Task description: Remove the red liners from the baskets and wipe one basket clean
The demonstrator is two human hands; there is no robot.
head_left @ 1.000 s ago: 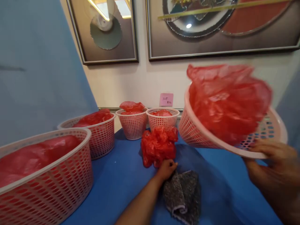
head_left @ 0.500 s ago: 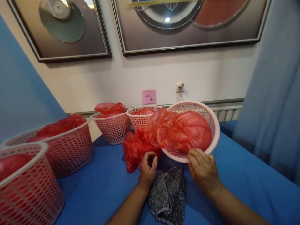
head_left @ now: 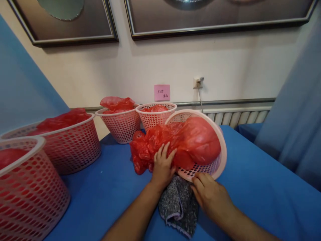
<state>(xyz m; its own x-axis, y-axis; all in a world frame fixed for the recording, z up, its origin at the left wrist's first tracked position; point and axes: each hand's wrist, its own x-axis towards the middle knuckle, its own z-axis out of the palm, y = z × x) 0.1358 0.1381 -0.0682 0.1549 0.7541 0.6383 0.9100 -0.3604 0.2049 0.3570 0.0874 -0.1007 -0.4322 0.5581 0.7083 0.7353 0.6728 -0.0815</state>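
Observation:
A pink plastic basket is tipped on its side on the blue table, its mouth facing left and toward me. My right hand grips the lower edge of its rim. Inside lies a bulging red plastic bag, its contents hidden, with its loose end spilling out over the rim. My left hand rests against crumpled red plastic left of the basket, fingers spread and extended. Between my forearms a dark grey speckled cloth with a pale edge lies folded, partly under the basket.
Two smaller pink baskets with red bags stand behind, near the wall. Larger baskets with red bags stand on the left of the blue tablecloth. A pink note and a socket are on the wall above a radiator.
The basket has tipped further to the left and toward me in my right hand, and the bag has shifted. My left hand has opened and moved up onto the red plastic.

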